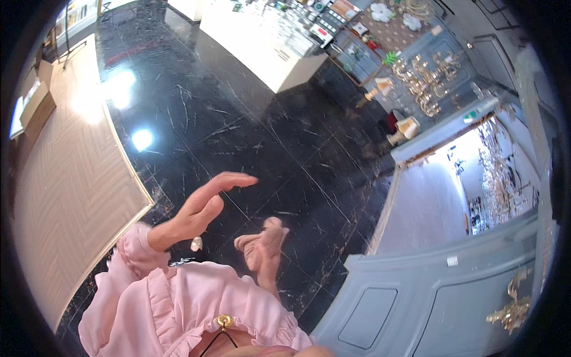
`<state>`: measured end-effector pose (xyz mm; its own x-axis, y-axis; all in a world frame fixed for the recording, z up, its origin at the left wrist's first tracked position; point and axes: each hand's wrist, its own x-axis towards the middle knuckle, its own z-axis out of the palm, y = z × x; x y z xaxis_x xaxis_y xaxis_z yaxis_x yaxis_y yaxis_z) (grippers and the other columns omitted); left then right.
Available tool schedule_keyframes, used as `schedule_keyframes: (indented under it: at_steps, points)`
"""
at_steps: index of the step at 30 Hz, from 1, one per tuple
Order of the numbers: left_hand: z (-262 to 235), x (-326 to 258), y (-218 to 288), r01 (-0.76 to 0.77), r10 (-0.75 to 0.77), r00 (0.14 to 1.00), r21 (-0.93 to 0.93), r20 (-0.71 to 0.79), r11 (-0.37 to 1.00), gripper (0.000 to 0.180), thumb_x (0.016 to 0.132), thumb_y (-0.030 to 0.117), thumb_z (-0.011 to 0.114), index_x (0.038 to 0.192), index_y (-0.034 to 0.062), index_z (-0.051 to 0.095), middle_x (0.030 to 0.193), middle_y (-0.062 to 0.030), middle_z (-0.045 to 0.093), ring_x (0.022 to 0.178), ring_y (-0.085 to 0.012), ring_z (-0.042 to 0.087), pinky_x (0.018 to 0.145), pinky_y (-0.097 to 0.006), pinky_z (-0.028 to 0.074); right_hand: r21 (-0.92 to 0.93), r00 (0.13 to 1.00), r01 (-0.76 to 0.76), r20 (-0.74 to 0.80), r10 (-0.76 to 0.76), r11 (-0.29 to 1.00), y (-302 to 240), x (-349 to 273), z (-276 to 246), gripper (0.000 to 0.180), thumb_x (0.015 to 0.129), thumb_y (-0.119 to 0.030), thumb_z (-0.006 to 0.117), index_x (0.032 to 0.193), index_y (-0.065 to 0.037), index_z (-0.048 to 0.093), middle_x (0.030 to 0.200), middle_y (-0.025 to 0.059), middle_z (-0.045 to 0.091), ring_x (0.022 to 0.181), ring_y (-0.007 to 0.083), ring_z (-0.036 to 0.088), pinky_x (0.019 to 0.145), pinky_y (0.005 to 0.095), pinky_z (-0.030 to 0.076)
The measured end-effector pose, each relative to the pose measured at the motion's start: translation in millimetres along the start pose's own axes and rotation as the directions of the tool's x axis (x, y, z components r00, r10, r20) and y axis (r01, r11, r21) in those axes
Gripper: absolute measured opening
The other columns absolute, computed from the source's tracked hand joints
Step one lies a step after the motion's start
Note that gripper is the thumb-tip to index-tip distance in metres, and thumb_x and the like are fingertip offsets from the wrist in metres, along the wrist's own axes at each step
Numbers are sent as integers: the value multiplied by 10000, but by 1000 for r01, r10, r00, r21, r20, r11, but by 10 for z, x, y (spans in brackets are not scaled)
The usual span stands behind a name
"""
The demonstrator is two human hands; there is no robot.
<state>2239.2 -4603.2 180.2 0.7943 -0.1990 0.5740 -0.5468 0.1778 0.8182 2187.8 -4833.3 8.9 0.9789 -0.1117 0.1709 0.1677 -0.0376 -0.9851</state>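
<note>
My left hand point(205, 205) is raised over the dark floor, its fingers stretched out to the right and slightly bent. The thumb stands apart from them, and nothing is between them. Beside my left wrist hangs a small whitish, pearl-like drop point(197, 244). To the right and closer to my body, my right hand point(263, 245) is blurred and foreshortened. Its thumb side points left, and how its fingers are bent cannot be made out. The two hands are apart. Pink ruffled sleeves and a pink blouse point(208, 291) with a gold round ornament point(224, 321) fill the lower part.
Glossy black marble floor point(285, 160) lies ahead. A raised wood-patterned platform point(77, 190) with a pale edge runs along the left, a cardboard box point(39, 110) on it. White counter point(262, 50) ahead. Grey panelled wall point(369, 309) at right; gold wall lamps point(425, 83) hang beyond.
</note>
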Motion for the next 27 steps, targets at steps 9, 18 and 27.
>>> schedule_keyframes:
  at_steps: [9, 18, 27]
  points:
    - [-1151, 1340, 987, -726, 666, 655, 55, 358, 685, 400, 927, 404, 363, 1034, 82, 575, 1093, -128, 549, 983, -256, 517, 927, -432, 335, 365, 936, -352, 111, 335, 862, -71, 1415, 1429, 577, 808, -138, 610, 1311, -31, 349, 1233, 86, 452, 1105, 202, 478, 953, 303, 379]
    - [-1953, 1506, 17, -878, 903, 428, 258, 46, 403, 258, 899, 303, 449, 999, 108, 585, 1033, -74, 568, 899, -216, 529, 887, -433, 359, 239, 790, -553, 454, 412, 798, 466, 2699, 2535, 572, 809, -124, 611, 1306, -27, 345, 1216, 84, 459, 1114, 192, 475, 968, 305, 371]
    - [-2583, 2769, -1271, -809, 973, 8, 570, -232, 143, 129, 872, 202, 535, 964, 135, 596, 974, -19, 587, 814, -175, 540, 847, -433, 384, 309, 790, -575, 449, 416, 758, 838, 4467, 3170, 565, 797, -72, 612, 1294, -5, 352, 1215, 76, 464, 1115, 179, 477, 967, 305, 382]
